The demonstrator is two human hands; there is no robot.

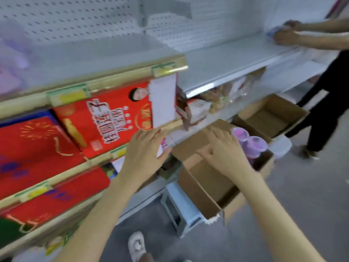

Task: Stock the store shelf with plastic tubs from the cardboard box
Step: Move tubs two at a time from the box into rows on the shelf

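An open cardboard box (pixel 200 184) sits on a low white stool below the shelves, and purple-lidded plastic tubs (pixel 251 142) show at its far end. My right hand (pixel 226 150) reaches over the box with spread fingers, just short of the tubs, holding nothing. My left hand (pixel 145 150) is also spread and relaxed, hovering by the edge of the lower shelf (pixel 181 133). The wide white shelf (pixel 226 61) above is bare on this side.
Red gift boxes (pixel 105 118) fill the gold-edged shelves at left. A second, empty cardboard box (pixel 272 118) stands further right. Another person (pixel 324 103) in dark clothes places an item on the white shelf at far right. A white stool (pixel 181 210) carries my box.
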